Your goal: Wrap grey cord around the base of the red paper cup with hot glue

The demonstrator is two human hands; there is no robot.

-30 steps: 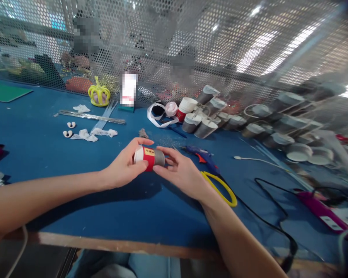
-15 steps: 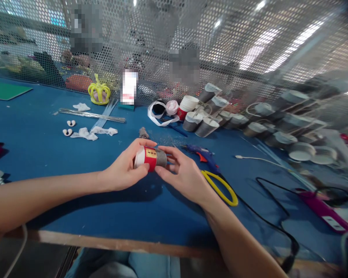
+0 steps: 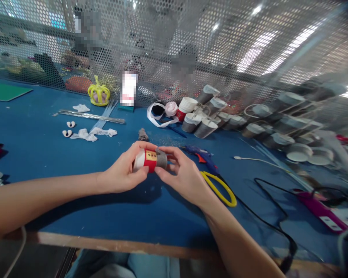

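Note:
Between my two hands a small paper cup [image 3: 151,164] lies on its side, just above the blue table [image 3: 110,216]. Its left end is white, a red band with a yellow label circles the middle, and its right end is wrapped in grey. My left hand [image 3: 124,170] is closed around the white end, with the thumb at the red band. The fingers and thumb of my right hand [image 3: 182,172] grip the grey end. A crumpled grey piece [image 3: 143,134] lies just beyond my left fingers. My fingers partly hide the cup.
A blue glue gun [image 3: 204,156] and a yellow ring [image 3: 220,190] lie right of my right hand. Farther back stand grey-wrapped cups [image 3: 204,129], white ribbon [image 3: 162,124] and a yellow crown [image 3: 99,94]. Metal rods [image 3: 92,116] lie to the left. A black cord crosses the right side.
The cup has turned slightly in my hands, so its yellow label faces me more. A grey edge now stands up near my right fingertips. Both hands keep nearly the same place.

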